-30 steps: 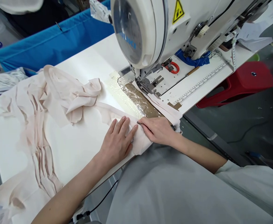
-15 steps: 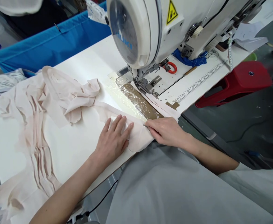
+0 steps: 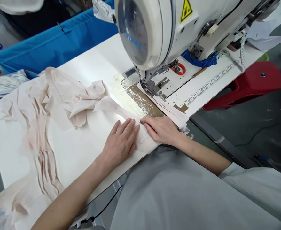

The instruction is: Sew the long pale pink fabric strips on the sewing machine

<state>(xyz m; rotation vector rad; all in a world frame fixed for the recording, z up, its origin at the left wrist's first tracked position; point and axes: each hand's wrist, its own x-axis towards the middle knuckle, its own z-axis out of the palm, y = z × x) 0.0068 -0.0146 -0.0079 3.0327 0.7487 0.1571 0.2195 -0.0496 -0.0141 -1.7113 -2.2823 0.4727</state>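
Observation:
My left hand (image 3: 120, 140) lies flat with its fingers stretched out on a pale pink piece of fabric (image 3: 147, 144) near the table's front edge. Close beside it, my right hand (image 3: 160, 129) is closed around a small dark metal tool (image 3: 142, 122). Only the tool's tip shows, resting at the fabric's upper edge, so its kind is hidden. A narrow pale strip of fabric (image 3: 172, 112) runs from the presser foot of the sewing machine (image 3: 152, 88) down past my right hand.
Gathered pink fabric (image 3: 44, 137) and a crumpled bundle (image 3: 82, 99) spread over the left of the white table (image 3: 75, 159). A ruler scale (image 3: 209, 83) marks the tabletop at right. Blue cloth (image 3: 58, 41) hangs behind; a red stool (image 3: 248, 84) stands at right.
My right hand has moved left along the fabric's edge, closer to my left hand. More of the strip's end now shows beside my right wrist. The view has shifted slightly.

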